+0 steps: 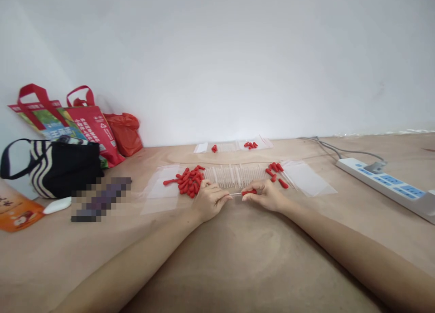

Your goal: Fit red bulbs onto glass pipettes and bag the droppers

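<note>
My left hand [211, 200] is closed, its fingertips pinching a thin clear tube [235, 194]. At the tube's right end is a red rubber bulb [249, 192], gripped between the fingers of my right hand [267, 196]. Whether the tube sits inside the bulb is too small to tell. Just beyond both hands lies a row of thin clear tubes [234, 175] side by side. A heap of red bulbs [190, 181] rests beside my left hand, and several loose red bulbs [274, 168] lie past my right hand.
Clear plastic bags [311, 179] lie flat at both sides. By the wall is another bag with red bulbs [250, 145]. A white power strip [387, 181] stands at right. Shopping bags [91, 127], a black bag [71, 168] and a white object [57, 205] are at left.
</note>
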Motion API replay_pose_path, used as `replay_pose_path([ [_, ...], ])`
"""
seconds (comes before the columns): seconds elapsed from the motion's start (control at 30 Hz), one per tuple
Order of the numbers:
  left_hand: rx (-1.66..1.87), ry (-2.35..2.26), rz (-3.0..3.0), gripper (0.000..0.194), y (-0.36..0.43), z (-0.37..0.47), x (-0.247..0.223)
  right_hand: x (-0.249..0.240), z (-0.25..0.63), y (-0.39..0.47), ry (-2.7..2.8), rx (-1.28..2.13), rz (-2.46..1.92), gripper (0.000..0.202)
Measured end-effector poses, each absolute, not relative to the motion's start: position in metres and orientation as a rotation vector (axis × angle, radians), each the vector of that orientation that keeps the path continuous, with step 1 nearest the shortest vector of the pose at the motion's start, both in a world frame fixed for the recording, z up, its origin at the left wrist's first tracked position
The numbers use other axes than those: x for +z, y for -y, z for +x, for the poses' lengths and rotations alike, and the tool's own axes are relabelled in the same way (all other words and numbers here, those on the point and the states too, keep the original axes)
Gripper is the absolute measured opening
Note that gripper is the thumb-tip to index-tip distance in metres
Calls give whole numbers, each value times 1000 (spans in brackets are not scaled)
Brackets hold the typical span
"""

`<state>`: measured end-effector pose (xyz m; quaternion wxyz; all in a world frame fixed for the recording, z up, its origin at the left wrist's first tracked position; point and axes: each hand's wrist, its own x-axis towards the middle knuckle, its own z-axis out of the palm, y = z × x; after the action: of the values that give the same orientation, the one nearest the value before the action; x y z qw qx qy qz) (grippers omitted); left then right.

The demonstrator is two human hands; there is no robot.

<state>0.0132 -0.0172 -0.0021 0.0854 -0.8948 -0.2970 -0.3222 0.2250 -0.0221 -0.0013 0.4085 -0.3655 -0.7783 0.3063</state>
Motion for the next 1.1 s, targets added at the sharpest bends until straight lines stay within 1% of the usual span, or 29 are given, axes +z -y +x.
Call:
replay_pose_path([
  [0.13,-986,1036,-2729,31,21,19,0,-4,214,24,1598,1110,-919,33],
  [0.23,-972,1082,-2764,30,23,20,1,-5,204,23,1462,1170,-861,29],
  [0.33,-1003,1077,-2787,21,24,19,3,6,208,16,1414,1143,-862,30],
  [0.4,-1018,1095,-2784,19,24,18,3,18,224,7,1425,1047,-950,34],
  [0.53,-970,1145,-2774,17,23,20,2,37,277,-15,1562,619,-1322,35],
  [0.63,-928,1130,-2780,16,22,21,1,30,312,-27,1549,258,-1805,32],
  [0.7,-919,1125,-2770,17,21,21,0,18,325,-32,1576,133,-1995,33],
  [0.9,-903,1143,-2751,21,20,20,-2,-9,334,-39,1667,76,-2161,44],
  [1.1,-875,1155,-2750,22,20,19,-2,4,333,-38,1614,20,-2209,44],
])
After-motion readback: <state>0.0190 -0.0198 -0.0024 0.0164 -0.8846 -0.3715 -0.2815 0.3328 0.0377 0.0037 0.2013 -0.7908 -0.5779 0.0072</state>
